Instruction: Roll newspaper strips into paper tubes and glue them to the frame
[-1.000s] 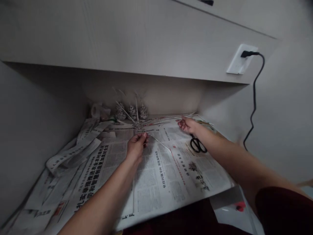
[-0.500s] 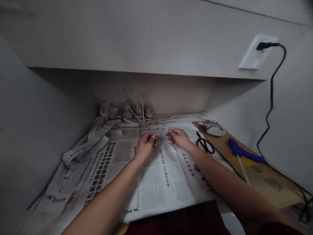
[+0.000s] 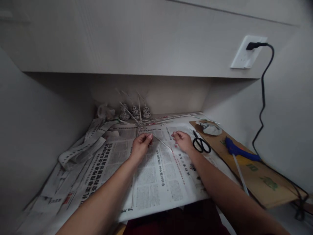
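My left hand (image 3: pixel 141 146) is closed in a pinch on a thin rolled paper stick (image 3: pixel 161 141) above the newspaper (image 3: pixel 149 182). The stick slants down to the right, its lower end near the red print. Just beyond the hand lies a small woven paper piece (image 3: pixel 140 124) with paper sticks radiating from it. My right hand (image 3: pixel 183 141) is to the right of the stick, apart from it. Its fingers are curled together, and whatever they may hold is too small to make out. Black-handled scissors (image 3: pixel 201 145) lie right beside this hand.
Several woven paper cones (image 3: pixel 134 111) stand at the back. Cut newspaper strips (image 3: pixel 83 151) pile up at left. On the cardboard (image 3: pixel 259 189) at right are a blue glue gun (image 3: pixel 241 150) and a crumpled plastic-like bundle (image 3: pixel 209 128). A black cord (image 3: pixel 262 88) hangs from the wall socket (image 3: pixel 246 54).
My right hand has moved slightly away from the left, widening the gap between them. The left hand keeps its pinch on the paper stick. The whole view has shifted a little.
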The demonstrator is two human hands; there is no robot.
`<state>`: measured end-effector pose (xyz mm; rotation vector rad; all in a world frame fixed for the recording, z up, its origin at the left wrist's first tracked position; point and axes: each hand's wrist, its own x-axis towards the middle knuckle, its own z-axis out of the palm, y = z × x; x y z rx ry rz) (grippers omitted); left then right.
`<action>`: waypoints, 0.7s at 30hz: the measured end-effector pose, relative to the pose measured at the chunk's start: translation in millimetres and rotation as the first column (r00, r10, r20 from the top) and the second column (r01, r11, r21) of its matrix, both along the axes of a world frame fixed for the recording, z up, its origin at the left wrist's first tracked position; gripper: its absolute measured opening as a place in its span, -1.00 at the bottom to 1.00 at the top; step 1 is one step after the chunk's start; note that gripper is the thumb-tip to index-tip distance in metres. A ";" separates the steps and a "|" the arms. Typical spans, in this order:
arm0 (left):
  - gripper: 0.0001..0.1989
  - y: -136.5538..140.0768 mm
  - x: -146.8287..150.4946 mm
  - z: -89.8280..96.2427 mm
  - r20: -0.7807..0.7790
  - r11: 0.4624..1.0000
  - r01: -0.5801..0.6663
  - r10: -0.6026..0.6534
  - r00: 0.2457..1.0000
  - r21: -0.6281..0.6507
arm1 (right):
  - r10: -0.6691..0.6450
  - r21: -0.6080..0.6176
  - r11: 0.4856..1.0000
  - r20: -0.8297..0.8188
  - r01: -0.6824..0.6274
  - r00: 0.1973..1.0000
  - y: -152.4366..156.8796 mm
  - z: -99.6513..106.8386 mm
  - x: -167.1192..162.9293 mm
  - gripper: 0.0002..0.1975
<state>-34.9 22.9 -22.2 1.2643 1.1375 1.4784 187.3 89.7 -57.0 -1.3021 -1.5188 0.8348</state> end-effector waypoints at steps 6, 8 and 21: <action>-0.57 3.3 -5.0 -2.4 -0.012 0.995 -0.093 0.093 0.996 0.038 | 0.019 -0.001 1.000 0.037 -0.019 0.999 4.5 -4.0 1.7 -0.61; -0.54 0.6 -4.4 -5.0 -0.094 0.998 -0.056 0.058 0.994 0.031 | 0.013 -0.015 1.000 0.044 -0.013 0.999 5.6 -4.8 1.5 -0.62; -0.64 -20.2 21.7 -27.1 -0.788 0.956 0.198 0.051 0.614 0.216 | 0.013 0.016 1.000 0.220 -0.017 0.975 7.8 0.2 -4.1 -0.71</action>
